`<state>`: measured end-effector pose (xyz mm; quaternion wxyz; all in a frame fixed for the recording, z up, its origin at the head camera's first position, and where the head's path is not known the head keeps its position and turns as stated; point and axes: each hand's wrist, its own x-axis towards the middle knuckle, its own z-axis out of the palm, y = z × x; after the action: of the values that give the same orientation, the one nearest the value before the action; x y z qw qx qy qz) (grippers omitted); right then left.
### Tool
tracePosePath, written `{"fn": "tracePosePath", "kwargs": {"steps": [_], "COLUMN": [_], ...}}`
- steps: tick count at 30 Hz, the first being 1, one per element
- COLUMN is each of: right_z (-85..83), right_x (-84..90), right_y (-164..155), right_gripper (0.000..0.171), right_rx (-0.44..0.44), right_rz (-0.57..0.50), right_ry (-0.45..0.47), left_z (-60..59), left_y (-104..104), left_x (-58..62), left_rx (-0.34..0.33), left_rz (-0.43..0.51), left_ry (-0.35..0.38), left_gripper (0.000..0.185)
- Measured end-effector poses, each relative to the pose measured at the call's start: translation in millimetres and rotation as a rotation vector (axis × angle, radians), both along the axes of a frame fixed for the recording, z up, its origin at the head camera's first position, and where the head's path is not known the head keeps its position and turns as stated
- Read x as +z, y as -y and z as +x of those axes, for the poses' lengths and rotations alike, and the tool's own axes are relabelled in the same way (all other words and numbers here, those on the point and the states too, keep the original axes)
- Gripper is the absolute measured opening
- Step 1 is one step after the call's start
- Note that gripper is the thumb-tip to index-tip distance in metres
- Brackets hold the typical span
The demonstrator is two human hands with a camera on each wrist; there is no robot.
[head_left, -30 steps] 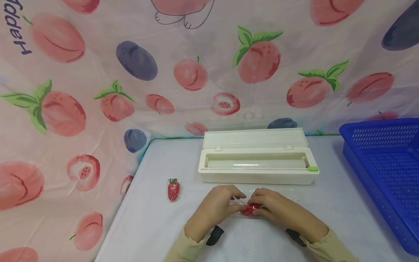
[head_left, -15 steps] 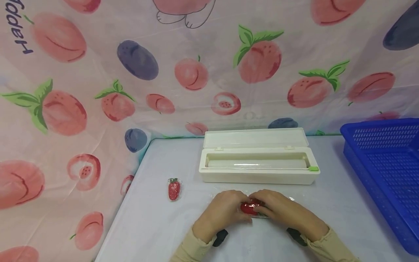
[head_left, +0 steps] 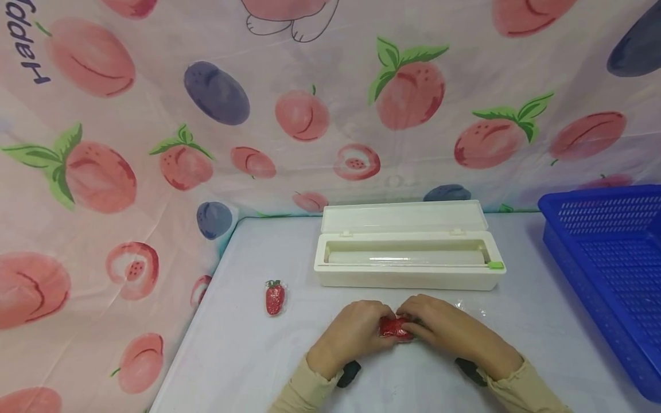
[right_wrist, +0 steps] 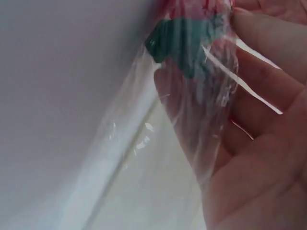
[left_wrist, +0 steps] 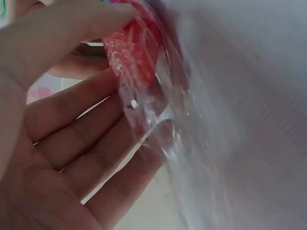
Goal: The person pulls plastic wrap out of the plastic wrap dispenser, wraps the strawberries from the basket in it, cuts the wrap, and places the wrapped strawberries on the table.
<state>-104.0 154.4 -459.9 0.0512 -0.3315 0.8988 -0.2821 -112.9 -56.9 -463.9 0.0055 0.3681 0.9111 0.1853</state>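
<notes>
A red toy strawberry lies in clear plastic wrap on the white table, held between both hands. My left hand grips its left end with thumb over fingers; in the left wrist view the red strawberry shows under the film. My right hand grips the right end; in the right wrist view the green leaf cap shows through the wrap. A second wrapped strawberry lies apart to the left.
An open cream plastic-wrap dispenser with its roll and a green cutter slider stands just behind the hands. A blue slotted basket sits at the right edge. A fruit-print cloth hangs behind and to the left.
Both hands have closed in round the strawberry, and the loose film that lay spread beside it is now gathered more tightly about it. The dispenser, basket and left strawberry have not moved.
</notes>
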Motion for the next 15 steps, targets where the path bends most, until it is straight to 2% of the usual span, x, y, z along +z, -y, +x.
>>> {"fn": "tracePosePath", "kwargs": {"steps": [3, 6, 9, 15], "right_z": [0.0, 0.0, 0.5, 1.9], "right_x": [1.2, 2.1, 2.2, 1.0], "right_y": [-1.5, -2.9, -3.3, -3.2], "right_gripper": [0.015, 0.023, 0.027, 0.018], "right_rx": [0.004, 0.024, 0.038, 0.032], "right_rz": [0.007, 0.003, 0.001, 0.008], "right_ry": [-0.037, -0.035, -0.044, -0.070], "left_z": [-1.2, -2.5, -4.4, -7.9], "left_y": [2.0, 4.4, 6.0, 9.9], "left_x": [-0.9, -0.8, -0.8, -0.5], "left_rx": [0.018, 0.033, 0.025, 0.015], "left_rz": [0.005, 0.012, 0.009, -0.003], "left_ry": [0.049, 0.113, 0.159, 0.172], "left_gripper": [0.018, 0.019, 0.020, 0.022]}}
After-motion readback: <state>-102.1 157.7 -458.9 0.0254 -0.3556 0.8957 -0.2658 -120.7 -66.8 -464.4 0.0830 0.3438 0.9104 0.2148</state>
